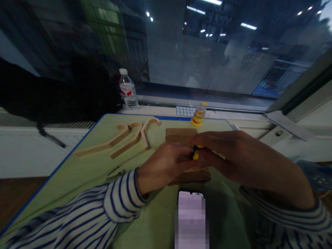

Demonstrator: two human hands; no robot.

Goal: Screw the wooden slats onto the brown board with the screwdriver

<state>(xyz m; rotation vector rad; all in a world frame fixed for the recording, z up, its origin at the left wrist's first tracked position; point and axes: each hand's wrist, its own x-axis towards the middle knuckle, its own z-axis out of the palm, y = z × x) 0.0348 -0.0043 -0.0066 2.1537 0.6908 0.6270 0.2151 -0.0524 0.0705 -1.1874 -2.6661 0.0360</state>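
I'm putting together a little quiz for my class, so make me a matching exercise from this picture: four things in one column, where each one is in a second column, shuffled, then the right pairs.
Things
1. water bottle
2. curved wooden pieces
3. phone
4. small yellow piece

Places
A. held where the left hand and right hand meet
B. upright on the window ledge, far left
C. lying on the green mat, left of the brown board
D. flat on the mat, nearest the camera, screen lit

Pairs: 1-B, 2-C, 3-D, 4-A
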